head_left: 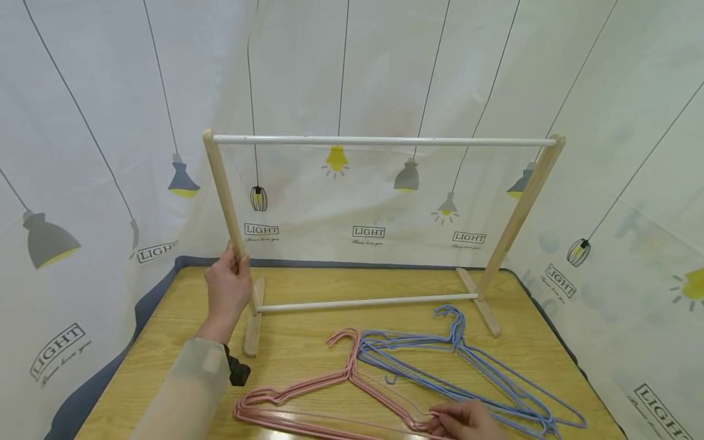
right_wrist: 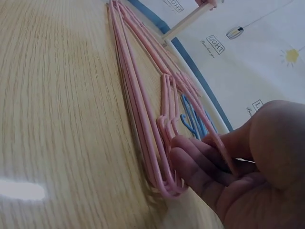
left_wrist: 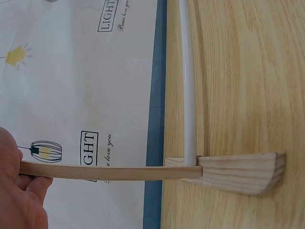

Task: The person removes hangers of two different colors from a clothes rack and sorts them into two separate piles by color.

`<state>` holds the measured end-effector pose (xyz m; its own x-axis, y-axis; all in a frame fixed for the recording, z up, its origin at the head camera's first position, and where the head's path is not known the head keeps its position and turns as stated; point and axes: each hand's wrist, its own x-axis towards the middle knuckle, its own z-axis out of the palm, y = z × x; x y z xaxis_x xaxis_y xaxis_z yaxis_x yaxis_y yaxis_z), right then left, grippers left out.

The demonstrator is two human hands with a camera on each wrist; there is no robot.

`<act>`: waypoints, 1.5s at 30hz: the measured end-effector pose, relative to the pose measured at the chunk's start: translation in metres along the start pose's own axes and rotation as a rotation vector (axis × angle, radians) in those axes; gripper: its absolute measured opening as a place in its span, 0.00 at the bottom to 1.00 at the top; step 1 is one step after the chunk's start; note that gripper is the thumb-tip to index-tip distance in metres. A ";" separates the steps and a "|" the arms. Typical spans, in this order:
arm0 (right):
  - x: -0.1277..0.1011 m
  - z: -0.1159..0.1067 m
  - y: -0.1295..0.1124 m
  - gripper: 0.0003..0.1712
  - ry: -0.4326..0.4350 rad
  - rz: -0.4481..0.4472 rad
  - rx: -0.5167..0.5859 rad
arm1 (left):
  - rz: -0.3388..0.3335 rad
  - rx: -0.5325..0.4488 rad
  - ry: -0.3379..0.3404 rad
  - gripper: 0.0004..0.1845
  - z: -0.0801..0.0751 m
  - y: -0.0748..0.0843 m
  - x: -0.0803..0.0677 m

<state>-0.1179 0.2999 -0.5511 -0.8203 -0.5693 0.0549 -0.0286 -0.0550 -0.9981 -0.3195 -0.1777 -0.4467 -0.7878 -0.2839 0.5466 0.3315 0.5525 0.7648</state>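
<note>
Closest to me, my right hand (head_left: 464,420) rests at the near edge of the wooden table (head_left: 308,348), its fingers (right_wrist: 200,167) curled round the shoulder end of the pink hangers (head_left: 324,397). From the right wrist view I see the fingertips hooked under the rounded corner of the stack, thumb on top, so I am gripping that corner rather than lying flat on it. The pink hangers lie flat on the table, their long axis running left to right along the near edge, hooks pointing away from me toward the rack. Just beside them, to the right and overlapping at the hooks, the blue hangers (head_left: 473,373) lie flat too, angled from the near right up toward the middle of the table.

Farther out, my left hand (head_left: 227,287) is wrapped round the left wooden post (head_left: 222,192) of the drying rack (head_left: 385,142), low on the post, fingers closed on it. The left wrist view shows that post meeting its wooden foot (left_wrist: 243,171), which sits on the table. The rack stands upright, its white top rail running left to right, the lower white rail (head_left: 365,302) parallel beneath it. Behind it hangs a curtain printed with lamps (head_left: 82,153).
</note>
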 end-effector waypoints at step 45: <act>0.000 -0.008 -0.048 0.17 0.291 0.162 -0.369 | 0.026 0.034 0.025 0.14 0.001 -0.001 0.000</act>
<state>-0.1210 0.3090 -0.5032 -0.9548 -0.2912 -0.0600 -0.0445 0.3396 -0.9395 -0.3202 -0.1775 -0.4484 -0.7661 -0.2884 0.5744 0.3334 0.5857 0.7388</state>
